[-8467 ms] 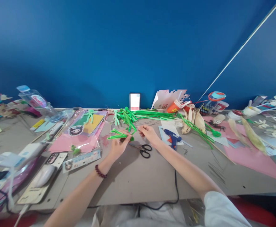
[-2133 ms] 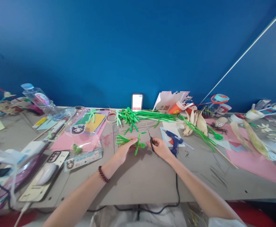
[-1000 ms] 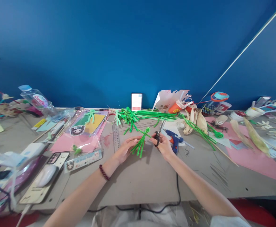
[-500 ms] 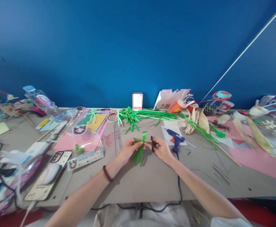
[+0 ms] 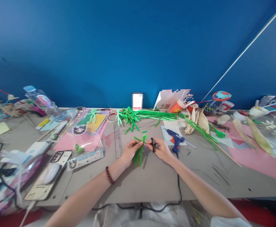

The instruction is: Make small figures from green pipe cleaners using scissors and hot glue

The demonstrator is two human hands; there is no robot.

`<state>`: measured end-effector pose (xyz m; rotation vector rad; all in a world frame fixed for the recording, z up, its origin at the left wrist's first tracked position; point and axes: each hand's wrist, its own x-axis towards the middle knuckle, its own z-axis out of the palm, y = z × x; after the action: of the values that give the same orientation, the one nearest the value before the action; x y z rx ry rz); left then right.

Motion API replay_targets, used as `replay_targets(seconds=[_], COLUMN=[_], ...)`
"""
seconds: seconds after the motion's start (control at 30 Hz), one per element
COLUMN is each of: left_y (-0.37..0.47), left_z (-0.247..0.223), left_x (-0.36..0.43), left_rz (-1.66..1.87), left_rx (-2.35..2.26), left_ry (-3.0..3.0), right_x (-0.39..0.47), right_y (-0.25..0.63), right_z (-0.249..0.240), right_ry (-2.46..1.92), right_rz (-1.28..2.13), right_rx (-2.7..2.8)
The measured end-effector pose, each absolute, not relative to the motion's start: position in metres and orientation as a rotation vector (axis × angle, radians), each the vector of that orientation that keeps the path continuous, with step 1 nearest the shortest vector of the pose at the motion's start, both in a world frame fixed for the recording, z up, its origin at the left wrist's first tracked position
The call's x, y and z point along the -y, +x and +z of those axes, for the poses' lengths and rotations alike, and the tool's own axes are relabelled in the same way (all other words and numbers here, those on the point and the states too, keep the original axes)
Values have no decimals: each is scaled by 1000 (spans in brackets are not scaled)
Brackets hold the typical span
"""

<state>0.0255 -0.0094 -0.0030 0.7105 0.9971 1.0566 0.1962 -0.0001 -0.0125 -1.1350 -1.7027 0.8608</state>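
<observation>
Green pipe cleaners (image 5: pixel 141 156) are bunched in my left hand (image 5: pixel 131 150), which is closed around them with the thumb on top. Their loose ends fan down toward me, and a coiled green tip (image 5: pixel 144 137) sticks up above the thumb. My right hand (image 5: pixel 160 149) is closed on small scissors with black handles (image 5: pixel 153 144). Its fingertips meet the bunch beside my left thumb. The scissor blades are mostly hidden, so I cannot tell whether they touch the bunch.
A blue glue gun (image 5: pixel 177 140) lies right of my hands, its cord running down the table. Behind are more green pipe cleaners (image 5: pixel 156 114) and a propped phone (image 5: pixel 138 101). A clear ruler (image 5: pixel 117 142) and a phone (image 5: pixel 47 176) lie to the left.
My left hand has shifted very slightly to the right, and the stems have turned a little. The scissor handles have tilted slightly in my right hand.
</observation>
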Motion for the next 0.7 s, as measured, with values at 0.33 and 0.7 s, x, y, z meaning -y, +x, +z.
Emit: replay_targets(seconds=[0.33, 0.7], left_y=[21, 11], left_z=[-5, -4], left_x=[2, -7], left_rz=[1121, 1130], left_rx=[-865, -820], left_ry=[522, 480], right_x=[-5, -9], right_y=[198, 199], right_z=[-17, -17], right_ry=[-1160, -1320], right_rz=[843, 1296], right_rx=[1539, 1409])
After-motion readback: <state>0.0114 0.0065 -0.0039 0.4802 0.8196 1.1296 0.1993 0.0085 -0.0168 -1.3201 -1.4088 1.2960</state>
